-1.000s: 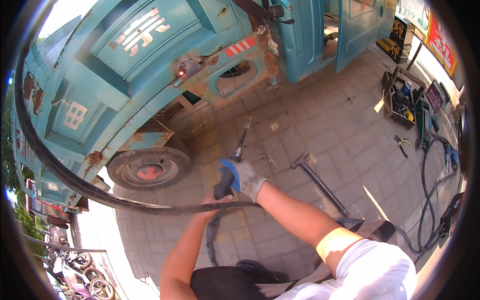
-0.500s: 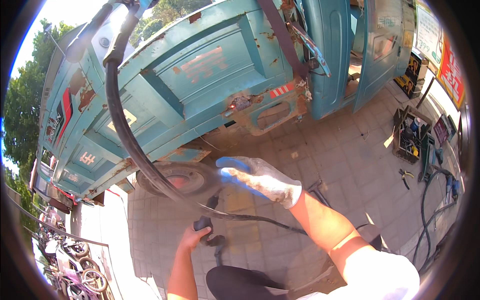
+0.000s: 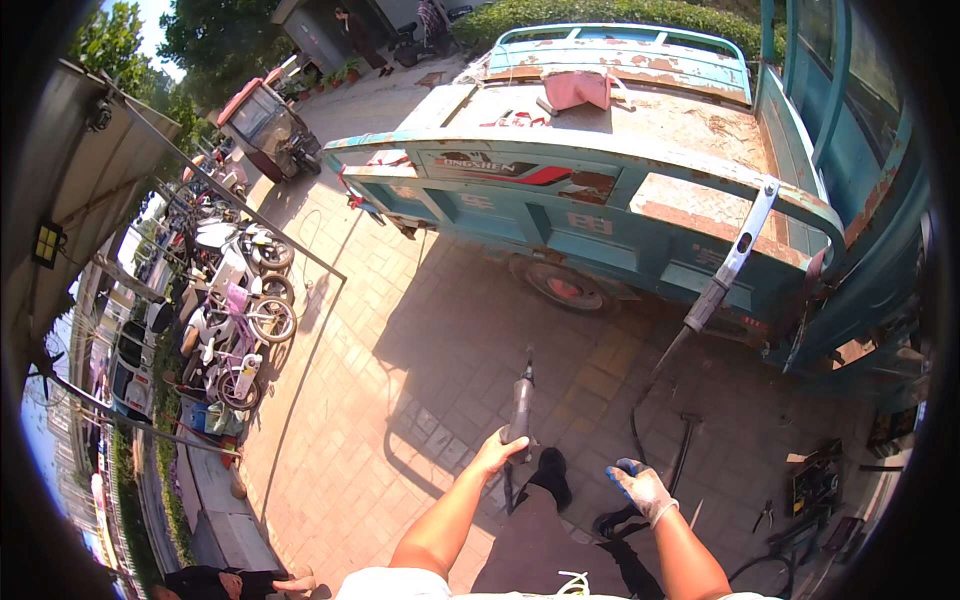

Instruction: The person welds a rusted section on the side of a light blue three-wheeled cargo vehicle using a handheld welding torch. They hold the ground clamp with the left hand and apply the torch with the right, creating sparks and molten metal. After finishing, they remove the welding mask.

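Observation:
My bare left hand (image 3: 498,450) is closed around a dark, elongated power tool (image 3: 521,408) with a narrow tip that points away from me. The tool is above the paving, close to my black shoe (image 3: 552,476); its exact kind is not clear. My right hand (image 3: 643,490), in a whitish work glove with blue on the fingers, is low at my right with its fingers apart and nothing visible in it. Beyond it, a grey clamp-like handle (image 3: 712,298) with a silver slotted end is at the truck's side rail, trailing a black cable (image 3: 648,390).
The rusty teal cargo truck (image 3: 480,215) spans the far side, with a pink seat-like thing (image 3: 578,90) on its bed. A toolbox (image 3: 815,480) and pliers (image 3: 764,516) lie at right. Small bikes (image 3: 270,320) line the left. Another person's hand (image 3: 292,584) shows at lower left.
My view has swung up and left, showing the truck bed and bikes. My right hand has moved from in front of the wheel to low at my right. My left hand keeps the tool.

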`<action>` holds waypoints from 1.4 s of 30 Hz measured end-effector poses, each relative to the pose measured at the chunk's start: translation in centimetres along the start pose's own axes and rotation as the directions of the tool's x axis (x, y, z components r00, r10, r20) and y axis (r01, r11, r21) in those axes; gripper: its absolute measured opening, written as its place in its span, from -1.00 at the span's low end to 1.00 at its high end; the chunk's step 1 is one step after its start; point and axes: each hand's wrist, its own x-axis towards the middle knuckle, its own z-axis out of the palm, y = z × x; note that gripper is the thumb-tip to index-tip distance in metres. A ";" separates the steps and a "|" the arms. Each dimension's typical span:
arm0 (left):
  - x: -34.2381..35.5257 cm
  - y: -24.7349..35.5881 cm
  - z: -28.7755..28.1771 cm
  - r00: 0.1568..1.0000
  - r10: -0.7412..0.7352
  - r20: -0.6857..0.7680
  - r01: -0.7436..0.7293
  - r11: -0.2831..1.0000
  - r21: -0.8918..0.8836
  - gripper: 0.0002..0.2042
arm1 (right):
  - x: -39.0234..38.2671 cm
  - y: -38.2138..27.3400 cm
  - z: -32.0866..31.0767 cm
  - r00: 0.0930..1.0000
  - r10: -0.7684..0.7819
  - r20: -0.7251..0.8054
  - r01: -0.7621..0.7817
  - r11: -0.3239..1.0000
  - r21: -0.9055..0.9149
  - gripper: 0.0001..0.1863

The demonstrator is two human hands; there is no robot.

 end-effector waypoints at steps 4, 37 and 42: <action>-10.1 1.2 3.4 0.989 0.114 0.097 -0.117 0.993 0.018 -0.63 | -6.1 -2.1 7.7 0.966 -0.120 0.230 0.108 0.992 0.065 -0.29; -44.2 -21.0 -1.7 0.678 -0.624 -0.387 0.711 0.425 0.560 -0.60 | -25.2 54.2 -20.4 0.386 0.701 -0.600 -0.559 0.695 0.452 -0.50; -44.7 -18.7 4.7 0.677 -0.622 -0.394 0.694 0.360 0.624 -0.70 | -20.2 49.3 -25.2 0.432 0.649 -0.626 -0.761 0.635 0.132 -0.58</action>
